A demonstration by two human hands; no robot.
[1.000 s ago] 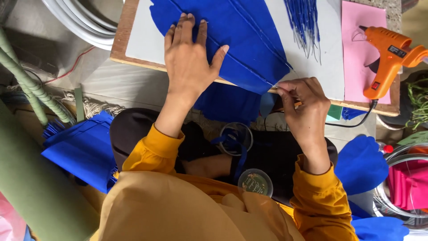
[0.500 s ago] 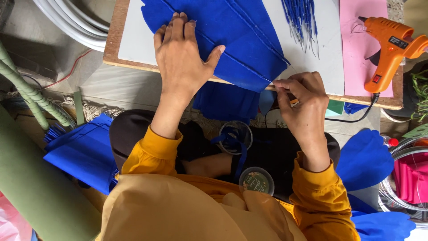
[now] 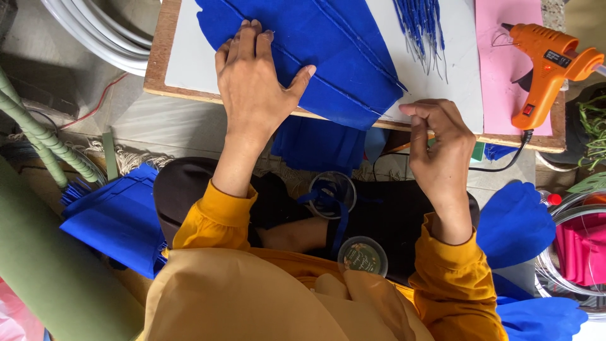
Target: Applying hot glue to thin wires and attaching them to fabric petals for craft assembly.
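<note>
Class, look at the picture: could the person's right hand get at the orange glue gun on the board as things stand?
Probably yes. The right hand sits at the board's near edge, and the glue gun lies on the pink sheet just beyond it, with nothing between.

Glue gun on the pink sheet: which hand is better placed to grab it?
Right, probably. The right hand sits at the board's near edge, nearest the orange glue gun, though it seems to pinch something small. The left hand lies flat on the blue fabric, farther away.
</note>
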